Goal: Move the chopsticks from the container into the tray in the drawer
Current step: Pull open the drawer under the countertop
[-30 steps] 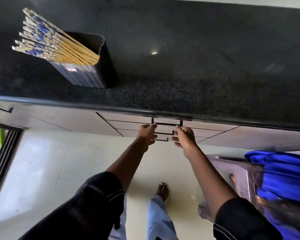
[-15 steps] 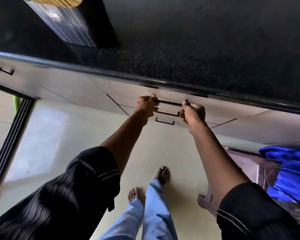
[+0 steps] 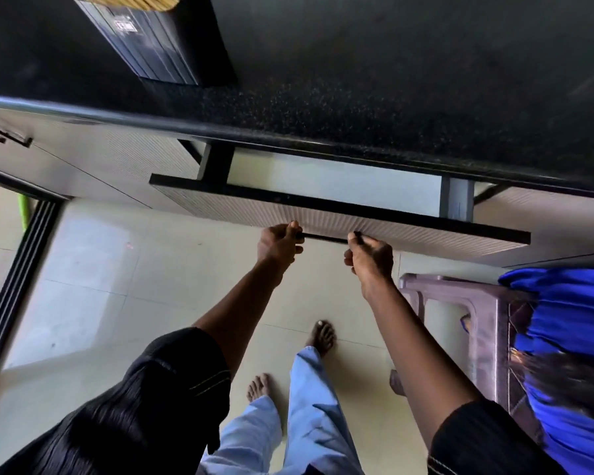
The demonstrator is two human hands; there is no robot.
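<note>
A black speckled stone counter [image 3: 391, 80] runs across the top of the view. A dark ribbed container [image 3: 151, 39] stands on it at the left, near the front edge (its rim is cut off by the frame). Below, a pale tiled floor [image 3: 117, 286] carries a brownish plastic stool [image 3: 487, 320] at the right.

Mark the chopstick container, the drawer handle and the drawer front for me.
container [image 3: 151, 49], head view, ribbed side wall.
drawer handle [image 3: 324, 238], head view, middle of the bar.
drawer front [image 3: 443, 240], head view, pale ribbed face.

We are standing in a home kitchen, facing a speckled counter [image 3: 391, 80], an open drawer [image 3: 357, 219] and a tiled floor [image 3: 83, 303].
</note>
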